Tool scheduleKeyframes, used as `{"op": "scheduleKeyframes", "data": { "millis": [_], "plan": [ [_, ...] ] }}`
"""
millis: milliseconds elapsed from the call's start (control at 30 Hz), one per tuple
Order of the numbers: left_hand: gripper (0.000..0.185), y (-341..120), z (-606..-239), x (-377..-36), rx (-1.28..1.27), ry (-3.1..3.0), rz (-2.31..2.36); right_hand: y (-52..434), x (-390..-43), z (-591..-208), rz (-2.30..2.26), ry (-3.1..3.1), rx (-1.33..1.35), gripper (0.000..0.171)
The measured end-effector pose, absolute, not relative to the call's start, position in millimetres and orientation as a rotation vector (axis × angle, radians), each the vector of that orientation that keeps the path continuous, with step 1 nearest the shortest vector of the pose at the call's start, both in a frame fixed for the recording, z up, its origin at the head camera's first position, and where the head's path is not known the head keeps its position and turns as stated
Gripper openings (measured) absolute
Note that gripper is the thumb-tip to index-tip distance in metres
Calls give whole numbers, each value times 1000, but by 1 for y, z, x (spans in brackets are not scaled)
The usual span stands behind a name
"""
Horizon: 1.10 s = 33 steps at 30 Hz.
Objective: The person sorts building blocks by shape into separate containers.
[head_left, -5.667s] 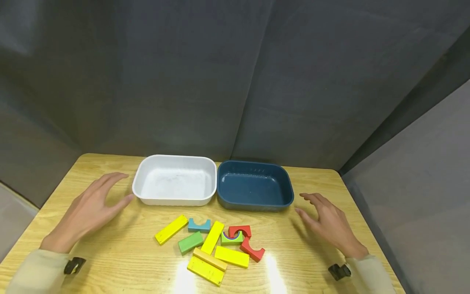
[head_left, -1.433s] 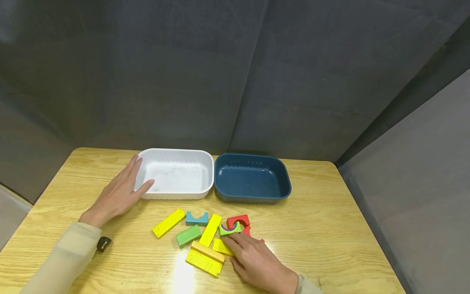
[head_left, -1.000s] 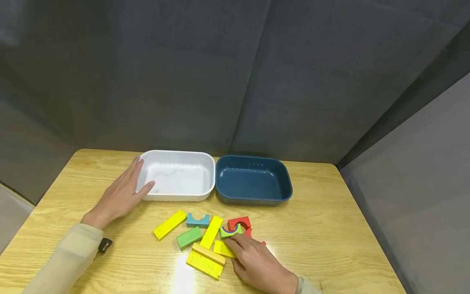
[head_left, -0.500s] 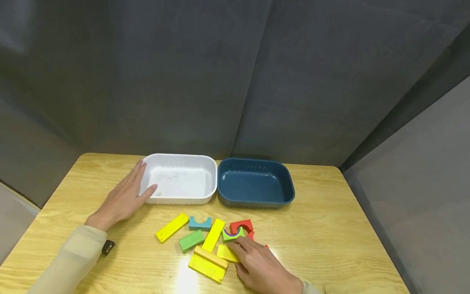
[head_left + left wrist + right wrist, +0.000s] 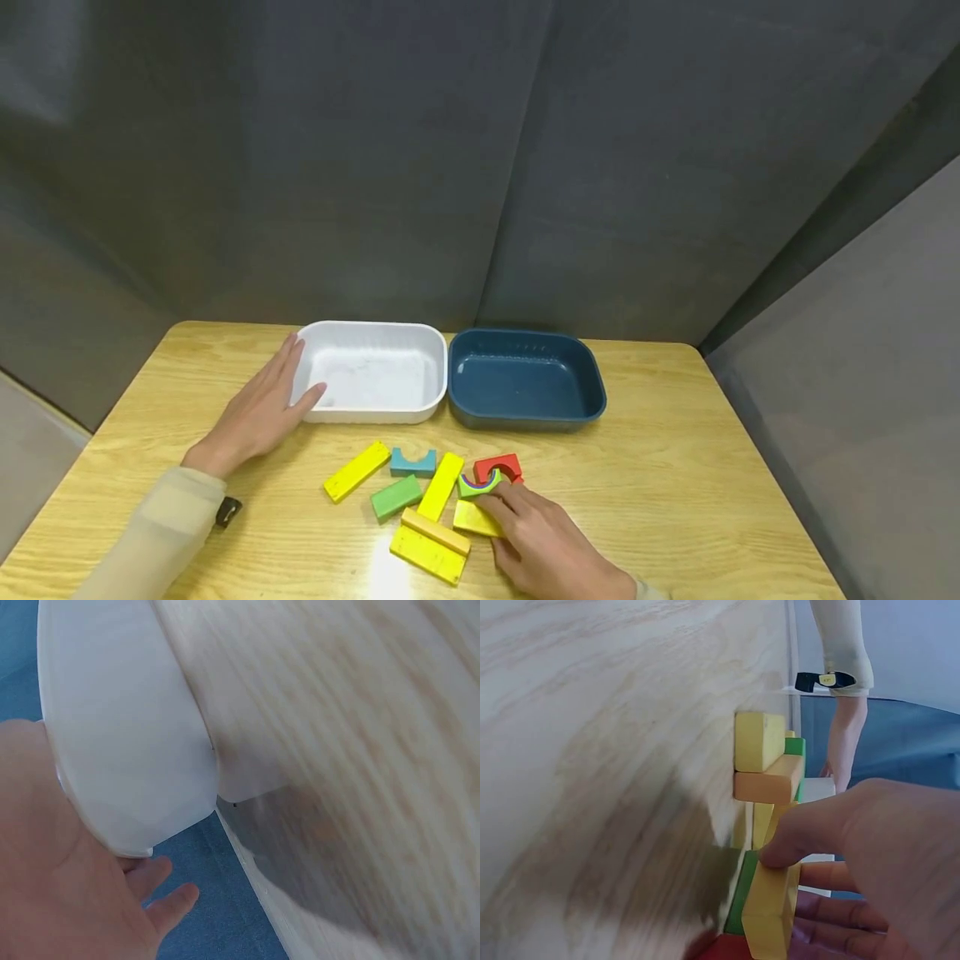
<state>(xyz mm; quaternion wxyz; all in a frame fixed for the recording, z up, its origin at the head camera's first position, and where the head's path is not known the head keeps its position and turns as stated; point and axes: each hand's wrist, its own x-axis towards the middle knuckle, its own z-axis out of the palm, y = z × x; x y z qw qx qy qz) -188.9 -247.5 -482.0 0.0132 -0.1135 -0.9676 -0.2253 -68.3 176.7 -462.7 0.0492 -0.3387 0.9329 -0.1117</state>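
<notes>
My left hand lies at the left end of the white tray, fingers nearly straight along its rim and thumb over the near corner. In the left wrist view the palm is up against the rim. My right hand pinches a yellow block between thumb and fingers. In the right wrist view that yellow block appears in front of green and red blocks. Just beyond the fingertips sit a green notched block with a purple curve and a red arch block. The right hand mostly hides another red block.
A dark blue tray stands right of the white one. Left of the right hand lie more yellow blocks, a green block, a blue notched block and an orange-yellow strip. Dark cloth hangs behind the table.
Since the oldest frame, my left hand has moved right onto the white tray, and my right hand has come left and gripped the yellow block. Over the last second both hands barely move.
</notes>
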Motion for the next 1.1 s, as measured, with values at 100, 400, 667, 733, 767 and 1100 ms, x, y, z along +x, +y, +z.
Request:
{"op": "scheduleKeyframes", "data": {
  "millis": [100, 400, 667, 733, 767, 1100],
  "plan": [
    [93, -247, -483, -188, -352, -3015, -701, 177, -68, -458, -332, 2839, -1018, 43],
    [93, -249, -483, -188, -342, -3010, -707, 179, -76, -451, -427, 2907, -1135, 45],
    [94, -250, -483, -188, -332, -3022, -706, 176, -88, -444, -560, 2999, -1286, 48],
    [94, -250, -484, -188, -330, -3025, -710, 175, -93, -441, -574, 3011, -1299, 47],
    [94, -249, -484, -188, -330, -3026, -709, 175, -95, -440, -571, 3017, -1308, 47],
    [94, -248, -484, -188, -339, -3012, -709, 165, -124, -420, -558, 3034, -1407, 48]
  ]
}}
